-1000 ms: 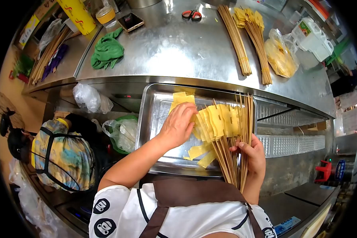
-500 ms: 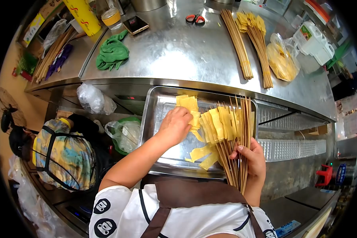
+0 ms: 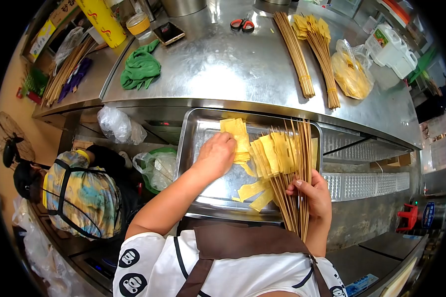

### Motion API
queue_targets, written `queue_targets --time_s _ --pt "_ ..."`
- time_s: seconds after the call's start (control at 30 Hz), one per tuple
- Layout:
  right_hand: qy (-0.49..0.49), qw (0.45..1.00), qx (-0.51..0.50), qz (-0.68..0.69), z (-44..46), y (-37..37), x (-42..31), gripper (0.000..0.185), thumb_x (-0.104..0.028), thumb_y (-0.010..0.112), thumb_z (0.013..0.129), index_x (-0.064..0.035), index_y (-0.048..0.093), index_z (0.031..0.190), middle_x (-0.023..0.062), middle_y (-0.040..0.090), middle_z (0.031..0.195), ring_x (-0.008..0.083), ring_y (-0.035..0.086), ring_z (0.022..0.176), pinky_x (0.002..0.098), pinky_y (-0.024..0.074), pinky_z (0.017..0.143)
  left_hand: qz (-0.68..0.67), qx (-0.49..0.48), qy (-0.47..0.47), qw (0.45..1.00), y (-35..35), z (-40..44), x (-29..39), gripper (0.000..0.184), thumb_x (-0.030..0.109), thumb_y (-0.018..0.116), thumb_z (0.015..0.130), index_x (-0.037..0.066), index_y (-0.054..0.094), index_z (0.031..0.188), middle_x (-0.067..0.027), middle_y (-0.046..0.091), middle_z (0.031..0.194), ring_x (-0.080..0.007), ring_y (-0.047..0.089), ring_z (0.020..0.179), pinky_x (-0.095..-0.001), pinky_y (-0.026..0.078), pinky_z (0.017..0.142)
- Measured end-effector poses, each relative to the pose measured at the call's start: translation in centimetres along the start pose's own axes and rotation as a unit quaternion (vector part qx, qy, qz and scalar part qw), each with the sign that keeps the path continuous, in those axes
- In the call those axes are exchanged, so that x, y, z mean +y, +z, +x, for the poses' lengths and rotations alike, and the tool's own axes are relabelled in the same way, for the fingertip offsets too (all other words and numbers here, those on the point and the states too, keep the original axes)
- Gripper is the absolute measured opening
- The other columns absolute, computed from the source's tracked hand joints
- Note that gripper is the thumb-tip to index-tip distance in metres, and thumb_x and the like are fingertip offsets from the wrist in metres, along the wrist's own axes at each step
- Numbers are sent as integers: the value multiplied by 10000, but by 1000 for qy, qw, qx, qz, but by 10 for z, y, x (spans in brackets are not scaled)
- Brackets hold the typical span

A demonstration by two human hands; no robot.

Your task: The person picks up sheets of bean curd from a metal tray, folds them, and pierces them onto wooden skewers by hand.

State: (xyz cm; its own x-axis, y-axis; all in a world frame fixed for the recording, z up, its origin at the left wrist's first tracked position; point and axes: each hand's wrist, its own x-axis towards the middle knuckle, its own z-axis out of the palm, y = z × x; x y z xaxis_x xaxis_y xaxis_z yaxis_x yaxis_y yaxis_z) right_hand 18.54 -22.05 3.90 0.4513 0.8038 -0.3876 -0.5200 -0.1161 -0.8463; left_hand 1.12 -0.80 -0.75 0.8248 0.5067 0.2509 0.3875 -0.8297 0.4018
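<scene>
My left hand (image 3: 215,157) is closed at the left edge of a stack of yellow tofu-skin sheets (image 3: 239,136), its fingertips partly hidden. My right hand (image 3: 313,194) grips a bundle of bamboo skewers (image 3: 305,148), thumb pressed across the sticks. Beside those, several tofu-skin pieces (image 3: 270,156) are threaded on skewers whose lower ends fan toward my right hand. Loose tofu-skin strips (image 3: 252,190) lie below the stack. All this is in or over a metal tray (image 3: 208,210).
Beyond the tray is a steel counter (image 3: 208,74) with scissors (image 3: 242,24), a green cloth (image 3: 140,65), a phone (image 3: 169,32), skewer bundles (image 3: 295,54) and a bag of yellow food (image 3: 352,74). Another person (image 3: 82,193) is low down at left, near plastic bags (image 3: 158,166).
My left hand has shifted slightly left along the edge of the tofu-skin stack, baring more of it. My right hand keeps its grip on the skewers.
</scene>
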Motion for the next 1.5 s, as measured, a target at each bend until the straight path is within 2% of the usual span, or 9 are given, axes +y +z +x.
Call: queue_targets --time_s 0.23,0.53,0.73,0.93,1.0,1.13,1.2,1.3,1.5 --pt "5 1000 14 -19 0 2 -1 210 1 555 819 40 517 1023 97 611 795 155 598 688 265 502 647 10 60 -25 998 10 1 -7 79 36 627 691 25 572 746 -111 569 788 -315 564 790 -390 471 673" --pt "-12 999 -18 -37 1 1 2 216 0 564 809 33 525 1019 84 608 771 143 585 671 256 477 653 -224 -101 -210 946 -8 4 -16 113 92 668 707 56 565 737 -131 590 713 -299 582 672 -375 453 609" --pt "-10 999 -9 -37 1 2 3 259 4 557 787 32 497 1038 88 581 785 163 587 680 275 497 644 -221 -15 -259 940 -1 10 -21 148 84 665 727 23 542 781 -117 592 675 -262 585 636 -350 453 596" --pt "-13 999 -5 -52 1 4 2 227 3 566 776 31 510 994 84 582 771 156 583 661 274 494 643 -337 25 -249 908 7 11 -29 177 113 683 756 -3 561 814 -61 599 697 -137 533 620 -276 436 587" --pt "-12 998 -5 -60 0 6 0 217 2 571 772 31 515 980 81 582 763 154 583 653 274 494 643 -468 -20 -281 838 -1 11 -26 156 127 653 808 -5 589 860 -21 619 750 -80 517 639 -240 431 587" --pt "-9 997 -13 -74 1 5 0 225 2 588 773 31 527 988 66 591 754 137 583 650 260 486 639 -492 -31 -268 828 -2 10 -25 111 114 595 859 13 609 904 2 625 783 -57 525 651 -207 424 585" --pt "-13 997 -22 -68 0 4 1 245 8 596 780 32 532 1016 60 600 752 121 582 662 245 477 637 -560 91 -320 759 -7 14 -13 116 127 548 894 27 578 942 -20 629 815 -83 562 650 -225 475 603" --pt "-4 999 -16 -49 -1 6 0 255 20 615 766 26 529 1005 52 590 740 117 578 654 245 477 626 -648 114 -324 679 -25 22 8 129 162 491 926 62 532 997 -32 621 871 -136 629 765 -308 544 674" --pt "3 997 -54 -49 -1 7 -1 270 16 666 719 15 519 946 74 594 710 130 578 596 257 487 576 -696 59 -315 642 -15 45 26 180 149 500 921 45 495 1067 -61 626 937 -157 636 811 -335 552 716"
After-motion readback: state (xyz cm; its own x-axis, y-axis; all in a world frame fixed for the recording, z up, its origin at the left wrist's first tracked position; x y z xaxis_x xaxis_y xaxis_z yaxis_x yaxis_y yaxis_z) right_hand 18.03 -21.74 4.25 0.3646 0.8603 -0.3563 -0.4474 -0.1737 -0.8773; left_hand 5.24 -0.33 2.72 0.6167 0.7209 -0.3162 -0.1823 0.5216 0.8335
